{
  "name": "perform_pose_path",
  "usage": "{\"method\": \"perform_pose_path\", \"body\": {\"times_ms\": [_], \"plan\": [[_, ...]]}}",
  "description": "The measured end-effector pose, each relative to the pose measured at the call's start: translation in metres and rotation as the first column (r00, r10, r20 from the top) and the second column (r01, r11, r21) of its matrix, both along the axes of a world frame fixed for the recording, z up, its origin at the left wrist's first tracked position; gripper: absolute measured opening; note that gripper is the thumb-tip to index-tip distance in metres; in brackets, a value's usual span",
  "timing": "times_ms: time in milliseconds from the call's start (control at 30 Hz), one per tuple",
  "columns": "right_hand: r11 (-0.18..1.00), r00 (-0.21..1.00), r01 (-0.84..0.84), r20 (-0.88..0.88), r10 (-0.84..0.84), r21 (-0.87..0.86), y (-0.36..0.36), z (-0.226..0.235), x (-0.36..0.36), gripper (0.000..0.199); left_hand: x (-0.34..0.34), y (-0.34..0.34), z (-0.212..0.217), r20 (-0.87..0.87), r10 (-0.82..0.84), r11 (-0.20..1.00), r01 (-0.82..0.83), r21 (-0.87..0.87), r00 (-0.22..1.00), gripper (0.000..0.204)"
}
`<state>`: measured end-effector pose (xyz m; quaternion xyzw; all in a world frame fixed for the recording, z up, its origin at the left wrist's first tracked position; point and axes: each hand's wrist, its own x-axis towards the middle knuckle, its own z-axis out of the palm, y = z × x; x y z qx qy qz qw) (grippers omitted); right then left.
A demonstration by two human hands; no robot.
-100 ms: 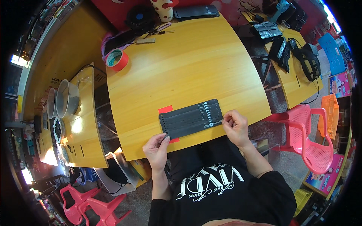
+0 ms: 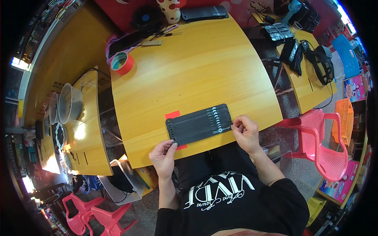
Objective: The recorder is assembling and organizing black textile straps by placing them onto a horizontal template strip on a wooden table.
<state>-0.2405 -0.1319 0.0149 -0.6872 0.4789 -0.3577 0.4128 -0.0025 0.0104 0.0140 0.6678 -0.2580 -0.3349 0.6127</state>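
A stack of flat black sleeves (image 2: 197, 125) with white print lies on the yellow table near its front edge. The sleeves overlap in a stepped row, slightly tilted, with their rounded ends along the left side. My left hand (image 2: 163, 154) pinches the near left corner between thumb and fingers. At the near right corner, my right hand (image 2: 245, 131) is closed with thumb against fingers on the edge of the stack. Red tape (image 2: 172, 114) sticks out from beneath the stack's far left corner, and another bit of red tape (image 2: 182, 147) shows at the near left.
A roll of red tape (image 2: 122, 63) stands at the table's left. A comb (image 2: 152, 43), a spotted cup (image 2: 169, 11) and another black stack (image 2: 205, 13) lie farther back. Clear tubs (image 2: 71, 103) sit on the left side table; a pink chair (image 2: 315, 137) is at my right.
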Motion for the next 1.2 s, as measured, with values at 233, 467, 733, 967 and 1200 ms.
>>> {"method": "perform_pose_path", "body": {"times_ms": [233,467,733,967,1200], "plan": [[1.000,1.000,0.015,-0.019,-0.015,-0.022,0.000,0.002,0.001,0.015,0.000,0.000,-0.002,-0.014,0.006,1.000,-0.006,0.003,1.000,0.015],[0.998,0.999,0.001,0.032,-0.003,0.063,-0.004,0.002,-0.003,0.013,0.001,0.002,-0.006,0.024,0.007,1.000,-0.007,0.005,1.000,0.014],[0.976,0.964,0.016,0.256,-0.073,0.218,-0.008,-0.008,-0.011,0.010,-0.002,-0.002,-0.008,0.033,0.009,0.999,-0.008,-0.033,0.999,0.013],[0.995,0.997,-0.026,0.081,0.018,0.098,-0.003,0.002,-0.006,0.017,-0.002,0.000,-0.009,0.046,0.020,0.999,-0.018,-0.042,0.999,0.012],[0.999,0.999,-0.035,0.001,0.035,0.021,-0.001,0.002,-0.002,0.020,-0.002,-0.001,-0.005,0.026,0.038,0.999,-0.037,-0.018,0.999,0.010]]}}
